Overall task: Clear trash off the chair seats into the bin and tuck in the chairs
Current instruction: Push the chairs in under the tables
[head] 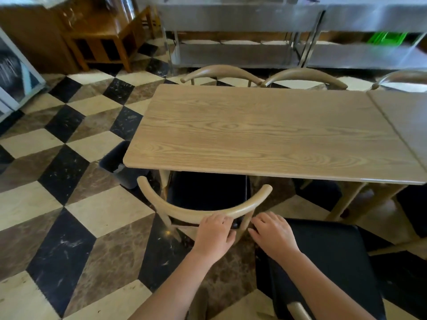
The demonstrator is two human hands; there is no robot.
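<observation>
A light wooden chair with a curved backrest [161, 204] and black seat [208, 192] stands at the near edge of the wooden table [254, 135], its seat partly under the top. My left hand [215, 234] curls over the backrest rail. My right hand [273, 234] lies beside the backrest's right post, fingers apart, over the corner of a second chair's black seat [335, 262], which stands pulled out from the table. I see no trash on either seat. A dark bin [113, 160] stands on the floor at the table's left corner with something pale inside.
Two more chair backs [221, 71] [305, 76] sit tucked at the table's far side. A second table [406, 116] adjoins on the right. Steel shelving [231, 54] lines the back wall, and a wooden stand [101, 42] is at the back left. The floor is checkered tile.
</observation>
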